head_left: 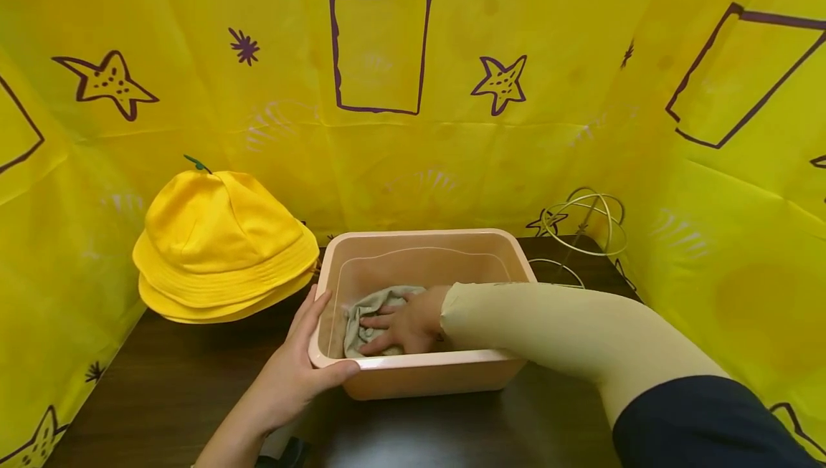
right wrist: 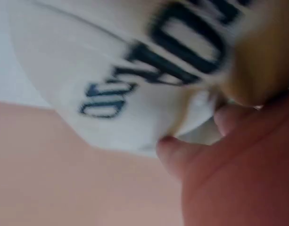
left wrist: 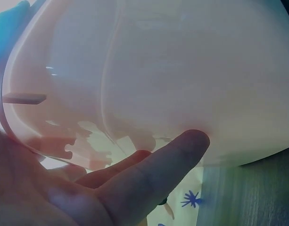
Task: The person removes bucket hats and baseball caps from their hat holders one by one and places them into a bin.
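A pale pink plastic bin (head_left: 445, 360) stands on the dark wooden table. My left hand (head_left: 297, 368) grips its near-left corner, with the fingers at the left rim and the thumb along the front. In the left wrist view, the thumb (left wrist: 158, 174) lies against the bin's smooth outer wall (left wrist: 191, 70). Inside the bin lies a pale grey-beige cloth cap (head_left: 364, 314), its top sunken and creased. My right hand (head_left: 409, 321) reaches in and rests on it with fingers spread. Dark lettering shows on the cap (right wrist: 54, 80) in the right wrist view, which is blurred.
Left of the bin, a stack of yellow brimmed hats (head_left: 219, 231) with a green sprout on top sits close to the rim. A gold wire stand (head_left: 606, 221) is behind the bin at the right. Yellow printed cloth (head_left: 387, 167) walls in the dark table (head_left: 161, 382).
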`<state>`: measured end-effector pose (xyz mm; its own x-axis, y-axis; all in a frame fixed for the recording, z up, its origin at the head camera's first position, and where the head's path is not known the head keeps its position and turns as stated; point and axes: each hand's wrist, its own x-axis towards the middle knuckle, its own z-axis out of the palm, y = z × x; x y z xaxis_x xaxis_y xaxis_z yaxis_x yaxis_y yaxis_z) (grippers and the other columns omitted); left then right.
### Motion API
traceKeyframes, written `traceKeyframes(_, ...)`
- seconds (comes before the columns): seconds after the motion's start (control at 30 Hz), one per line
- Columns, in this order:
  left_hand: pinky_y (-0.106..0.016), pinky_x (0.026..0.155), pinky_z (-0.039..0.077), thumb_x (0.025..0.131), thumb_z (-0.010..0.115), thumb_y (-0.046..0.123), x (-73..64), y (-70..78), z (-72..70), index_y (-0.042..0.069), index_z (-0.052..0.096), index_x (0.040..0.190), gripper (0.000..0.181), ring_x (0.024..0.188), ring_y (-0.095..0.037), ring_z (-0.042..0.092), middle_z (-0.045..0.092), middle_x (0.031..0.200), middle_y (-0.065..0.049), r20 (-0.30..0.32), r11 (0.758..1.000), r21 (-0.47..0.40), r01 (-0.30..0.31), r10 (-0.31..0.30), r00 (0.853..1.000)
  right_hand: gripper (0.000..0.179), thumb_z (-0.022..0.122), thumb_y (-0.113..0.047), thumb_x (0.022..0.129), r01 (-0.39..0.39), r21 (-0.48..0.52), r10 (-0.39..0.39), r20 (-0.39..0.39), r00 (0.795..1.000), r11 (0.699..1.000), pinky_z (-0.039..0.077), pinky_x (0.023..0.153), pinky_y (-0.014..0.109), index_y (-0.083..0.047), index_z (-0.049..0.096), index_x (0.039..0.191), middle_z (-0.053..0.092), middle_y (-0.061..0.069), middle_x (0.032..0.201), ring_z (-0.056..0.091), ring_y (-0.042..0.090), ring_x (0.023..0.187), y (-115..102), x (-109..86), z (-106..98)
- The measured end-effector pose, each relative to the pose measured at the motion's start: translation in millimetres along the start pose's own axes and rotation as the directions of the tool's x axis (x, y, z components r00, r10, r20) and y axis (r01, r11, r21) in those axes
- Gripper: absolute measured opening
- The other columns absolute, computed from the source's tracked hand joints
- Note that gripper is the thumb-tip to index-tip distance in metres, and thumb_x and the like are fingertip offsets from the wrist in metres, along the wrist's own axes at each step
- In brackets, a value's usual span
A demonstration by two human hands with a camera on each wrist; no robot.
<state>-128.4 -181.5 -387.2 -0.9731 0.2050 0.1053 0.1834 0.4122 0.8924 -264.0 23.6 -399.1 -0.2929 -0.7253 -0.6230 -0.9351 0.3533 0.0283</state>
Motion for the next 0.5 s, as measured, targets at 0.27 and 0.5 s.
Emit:
traceKeyframes(0.27,-0.025,0.099,0.038,0.083,0.083,0.031,-0.7,-0.6,-0.3,0.016,0.021,0.159,0.100,0.138,-0.040,0.033,-0.003,0.165,-0.010,-0.001,1.000,0.024,-0.011,0.011,1.000,0.071,0.060,-0.055,0.094,0.030,0.260,-0.001,-0.110,0.994,0.965,0.014,0.115,0.054,-0.051,0.024,0.155,0.004,-0.002,0.166,0.003,0.025,0.150,10.2,-47.6,-19.3)
traceKeyframes(0.5,-0.024,0.100,0.036,0.082,0.084,0.030,-0.3,-0.8,-0.2,0.016,0.020,0.160,0.101,0.138,-0.039,0.033,-0.003,0.165,-0.011,0.000,1.000,0.020,-0.020,0.020,1.000,0.082,0.058,-0.064,0.092,0.012,0.310,0.102,-0.347,0.932,0.951,0.019,0.115,0.047,-0.032,0.025,0.160,0.008,0.007,0.166,0.008,0.027,0.149,22.1,-112.7,-28.3)
